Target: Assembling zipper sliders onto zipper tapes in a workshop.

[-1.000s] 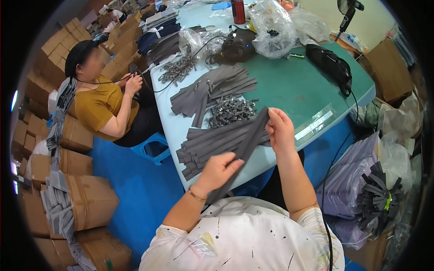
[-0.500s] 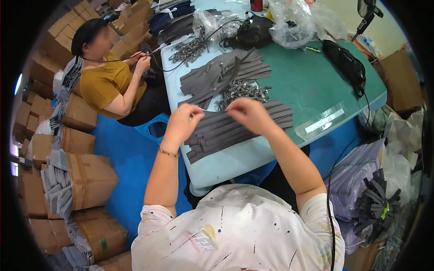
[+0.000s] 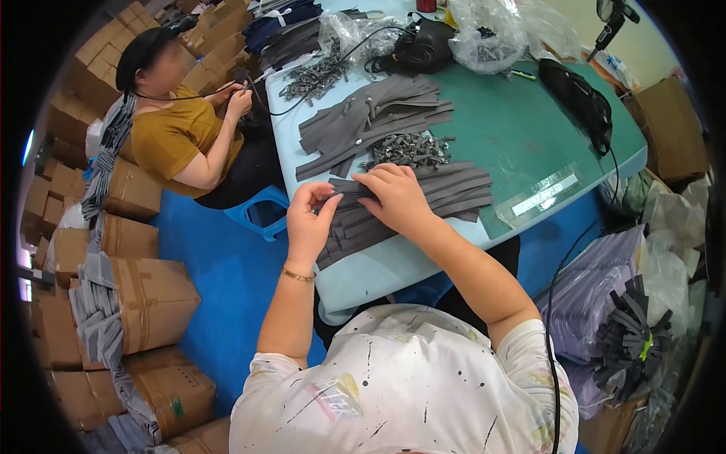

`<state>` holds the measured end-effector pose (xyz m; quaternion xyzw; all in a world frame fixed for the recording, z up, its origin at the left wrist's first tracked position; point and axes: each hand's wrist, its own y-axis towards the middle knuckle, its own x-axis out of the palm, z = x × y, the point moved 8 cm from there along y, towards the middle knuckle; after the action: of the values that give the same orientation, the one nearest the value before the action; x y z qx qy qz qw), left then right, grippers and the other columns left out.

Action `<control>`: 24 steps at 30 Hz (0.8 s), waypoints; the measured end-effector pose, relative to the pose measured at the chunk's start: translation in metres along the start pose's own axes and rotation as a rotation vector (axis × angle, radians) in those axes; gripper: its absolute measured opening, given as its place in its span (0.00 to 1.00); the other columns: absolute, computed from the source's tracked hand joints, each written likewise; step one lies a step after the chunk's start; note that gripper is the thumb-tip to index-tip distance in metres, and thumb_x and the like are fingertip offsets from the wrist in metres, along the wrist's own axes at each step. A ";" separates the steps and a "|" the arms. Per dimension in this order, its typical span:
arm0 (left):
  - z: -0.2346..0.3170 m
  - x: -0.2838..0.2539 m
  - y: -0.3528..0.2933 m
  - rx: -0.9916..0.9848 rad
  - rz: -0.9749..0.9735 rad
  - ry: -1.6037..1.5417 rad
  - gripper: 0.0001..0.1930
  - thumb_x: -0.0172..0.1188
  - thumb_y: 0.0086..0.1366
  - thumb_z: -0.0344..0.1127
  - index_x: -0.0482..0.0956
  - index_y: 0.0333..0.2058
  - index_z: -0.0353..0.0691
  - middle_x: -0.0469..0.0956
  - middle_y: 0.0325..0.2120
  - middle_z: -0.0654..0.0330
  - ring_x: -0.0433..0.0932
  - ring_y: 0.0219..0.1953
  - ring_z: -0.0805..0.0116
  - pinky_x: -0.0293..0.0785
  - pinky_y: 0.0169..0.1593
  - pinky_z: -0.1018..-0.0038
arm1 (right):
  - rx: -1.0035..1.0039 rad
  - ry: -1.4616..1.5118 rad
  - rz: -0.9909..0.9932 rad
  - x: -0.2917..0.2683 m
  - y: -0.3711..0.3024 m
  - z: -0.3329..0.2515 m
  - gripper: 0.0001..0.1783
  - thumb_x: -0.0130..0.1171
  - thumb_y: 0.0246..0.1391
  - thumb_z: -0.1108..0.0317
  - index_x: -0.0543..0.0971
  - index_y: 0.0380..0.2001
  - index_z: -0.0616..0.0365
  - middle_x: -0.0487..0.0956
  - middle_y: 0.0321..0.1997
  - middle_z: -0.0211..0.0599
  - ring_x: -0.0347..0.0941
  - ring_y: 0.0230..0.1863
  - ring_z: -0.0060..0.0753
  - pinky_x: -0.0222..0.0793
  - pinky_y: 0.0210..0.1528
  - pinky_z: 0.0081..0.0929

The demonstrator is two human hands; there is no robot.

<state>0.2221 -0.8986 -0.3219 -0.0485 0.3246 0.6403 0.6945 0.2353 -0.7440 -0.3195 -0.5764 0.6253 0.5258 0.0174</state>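
Note:
At the near edge of the table lies a row of grey zipper strips (image 3: 446, 189), side by side. Over its left end, my left hand (image 3: 308, 216) is closed in a pinch on the end of one grey zipper strip (image 3: 349, 188). My right hand (image 3: 395, 198) is closed on the same strip a little further right, its fingers bent over it and hiding part of it. Just beyond my right hand is a heap of small metal zipper sliders (image 3: 412, 151). Another loose pile of grey zipper strips (image 3: 363, 113), some with sliders on them, lies further back.
To the left, a co-worker (image 3: 185, 144) sits on a blue stool (image 3: 261, 216), holding something small. Plastic bags (image 3: 488, 45), a black pouch (image 3: 578, 106) and more sliders (image 3: 314, 79) lie on the table (image 3: 522, 121). Cardboard boxes (image 3: 155, 303) line the left; wrapped bundles (image 3: 597, 295) stand right.
My hands were raised and apart above the strips. Both have come down and closer together, my right hand moving left, and now grip a zipper strip.

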 end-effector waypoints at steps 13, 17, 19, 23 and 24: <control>-0.005 0.021 -0.024 -0.262 0.248 -0.822 0.09 0.61 0.58 0.27 0.76 0.38 0.33 0.76 0.34 0.63 0.73 0.32 0.79 0.69 0.39 0.83 | 0.429 0.589 -0.285 0.006 -0.011 0.019 0.16 0.69 0.38 0.68 0.78 0.32 0.61 0.79 0.30 0.37 0.75 0.34 0.32 0.68 0.37 0.28; 0.011 0.024 -0.024 -0.202 0.162 -0.633 0.07 0.61 0.57 0.27 0.78 0.35 0.33 0.78 0.31 0.62 0.74 0.32 0.76 0.69 0.38 0.81 | 0.181 0.565 0.061 -0.042 0.001 -0.003 0.14 0.68 0.38 0.70 0.79 0.32 0.58 0.79 0.30 0.33 0.74 0.34 0.30 0.66 0.39 0.29; 0.047 0.026 -0.021 0.122 0.026 -0.171 0.07 0.62 0.55 0.25 0.78 0.35 0.34 0.78 0.30 0.60 0.75 0.33 0.71 0.70 0.39 0.79 | -0.063 0.352 0.124 -0.065 -0.002 -0.016 0.12 0.66 0.39 0.72 0.80 0.32 0.55 0.79 0.29 0.29 0.73 0.33 0.29 0.64 0.39 0.29; 0.070 0.040 -0.025 0.286 -0.138 -0.058 0.09 0.62 0.52 0.26 0.79 0.34 0.35 0.77 0.32 0.55 0.76 0.36 0.58 0.72 0.41 0.71 | -0.051 0.220 0.121 -0.076 -0.022 -0.019 0.07 0.64 0.38 0.71 0.79 0.26 0.51 0.77 0.25 0.25 0.72 0.29 0.31 0.64 0.31 0.28; 0.070 0.042 -0.027 0.305 -0.154 -0.033 0.08 0.62 0.52 0.27 0.78 0.33 0.36 0.77 0.31 0.57 0.75 0.37 0.58 0.70 0.41 0.68 | -0.066 0.190 0.155 -0.080 -0.028 -0.023 0.07 0.64 0.37 0.72 0.78 0.25 0.51 0.76 0.24 0.25 0.71 0.28 0.31 0.64 0.30 0.28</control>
<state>0.2727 -0.8333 -0.2981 0.0433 0.4017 0.5293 0.7460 0.2961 -0.6976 -0.2766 -0.5738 0.6491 0.4890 -0.1015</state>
